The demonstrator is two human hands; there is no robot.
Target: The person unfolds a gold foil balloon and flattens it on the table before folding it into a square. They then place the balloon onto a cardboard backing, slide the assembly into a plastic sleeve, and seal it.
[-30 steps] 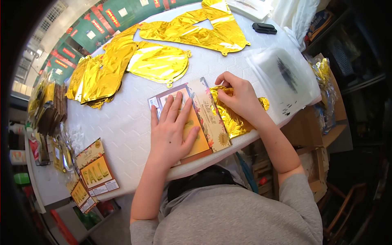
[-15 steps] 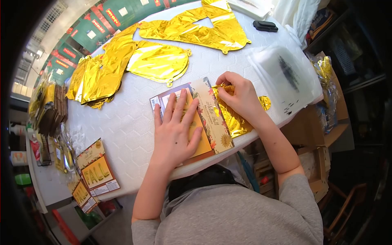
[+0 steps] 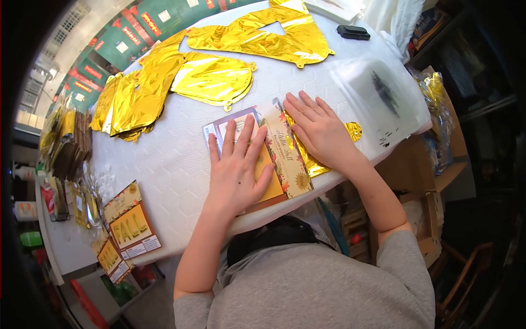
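A printed card (image 3: 282, 151) reading "Hello Fall" lies near the front edge of the white table. My left hand (image 3: 236, 167) rests flat on it, fingers spread. Along the card's right side, my right hand (image 3: 320, 131) presses palm down on a gold foil balloon (image 3: 313, 166) with its fingers stretched out. Much of that foil is hidden beneath the hand and the card. A rounded gold end (image 3: 353, 131) pokes out to the right of the hand.
Large gold foil balloons (image 3: 263, 41) and a gold stack (image 3: 134, 104) cover the back and left of the table (image 3: 181, 170). Clear plastic bags (image 3: 378, 98) lie at right, below a black object (image 3: 353, 33). "FALL" cards (image 3: 131, 225) sit at the left edge; an open carton (image 3: 405, 170) stands lower right.
My right hand has gone from pinching the gold foil at the card's edge to lying flat on it, fingers extended. My left hand stays spread on the card.
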